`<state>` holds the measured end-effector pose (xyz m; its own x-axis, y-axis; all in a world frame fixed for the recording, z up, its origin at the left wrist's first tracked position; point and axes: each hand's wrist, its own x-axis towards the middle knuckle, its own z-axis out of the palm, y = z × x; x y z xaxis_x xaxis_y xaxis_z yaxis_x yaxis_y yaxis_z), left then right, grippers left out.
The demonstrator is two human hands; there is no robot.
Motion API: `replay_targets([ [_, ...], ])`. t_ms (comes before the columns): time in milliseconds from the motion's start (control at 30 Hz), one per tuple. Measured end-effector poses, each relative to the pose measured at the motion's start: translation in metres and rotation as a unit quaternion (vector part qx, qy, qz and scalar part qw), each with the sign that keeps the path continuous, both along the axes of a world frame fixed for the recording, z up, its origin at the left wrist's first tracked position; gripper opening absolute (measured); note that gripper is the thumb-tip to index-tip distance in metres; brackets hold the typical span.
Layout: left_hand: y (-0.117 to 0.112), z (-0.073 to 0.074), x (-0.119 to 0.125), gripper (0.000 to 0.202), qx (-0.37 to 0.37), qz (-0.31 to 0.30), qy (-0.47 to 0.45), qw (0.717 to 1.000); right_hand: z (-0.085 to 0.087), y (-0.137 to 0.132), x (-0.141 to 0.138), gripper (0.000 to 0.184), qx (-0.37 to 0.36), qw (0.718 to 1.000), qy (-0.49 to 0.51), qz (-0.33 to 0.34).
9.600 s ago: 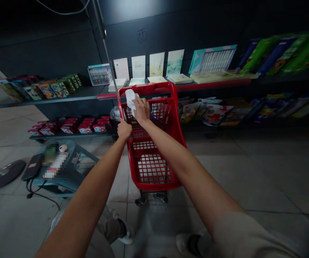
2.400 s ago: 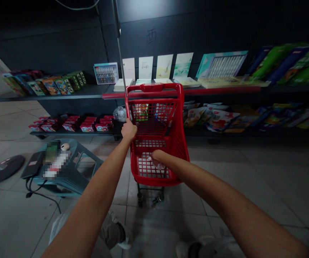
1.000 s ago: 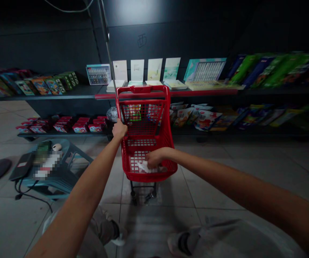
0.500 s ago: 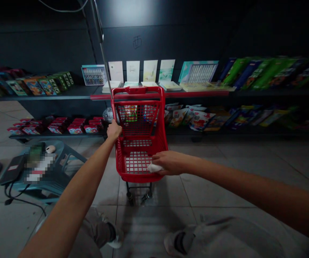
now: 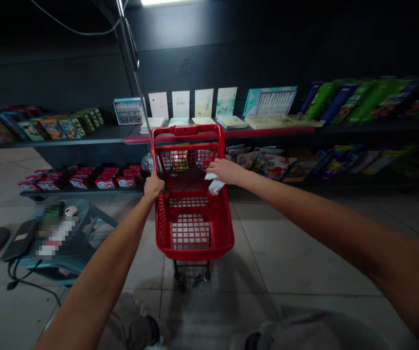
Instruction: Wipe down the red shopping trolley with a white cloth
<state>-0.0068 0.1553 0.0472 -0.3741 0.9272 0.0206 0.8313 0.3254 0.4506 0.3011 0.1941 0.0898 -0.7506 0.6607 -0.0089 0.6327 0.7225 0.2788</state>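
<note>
A small red shopping cart (image 5: 194, 254) stands in front of me, its handle toward the shelves and its basket made of open mesh. My left hand (image 5: 154, 185) is closed around the cart's left side, below the handle frame. On the opposite side, my right hand (image 5: 222, 171) holds a crumpled white cloth (image 5: 214, 184) at the upper right rim. Part of the cloth hangs below the fingers. How firmly it touches the rim I cannot tell.
Behind the cart runs a dark shelf (image 5: 96, 142) with books (image 5: 204, 103), boxes and green bags (image 5: 366, 102). Red packs (image 5: 107, 179) and snack bags (image 5: 277, 164) fill the lower level. A blue-grey stool (image 5: 88, 214) with devices and cables stands left. A metal pole (image 5: 139, 87) rises behind.
My right hand has moved with the cloth from the cart's near right corner up and away along the right rim. The left hand keeps its hold on the left side.
</note>
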Motion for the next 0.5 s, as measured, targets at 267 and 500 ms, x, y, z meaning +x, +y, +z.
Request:
replay_targets([
  [267, 0.010, -0.007, -0.012, 0.041, -0.004, -0.006, 0.013, 1.000, 0.019, 0.044, -0.009, 0.034, 0.077, 0.990, 0.020, -0.115],
  [500, 0.009, -0.010, -0.001, 0.042, 0.017, 0.002, 0.009, 1.000, -0.024, -0.039, -0.048, 0.030, -0.136, 0.973, -0.120, -0.145],
])
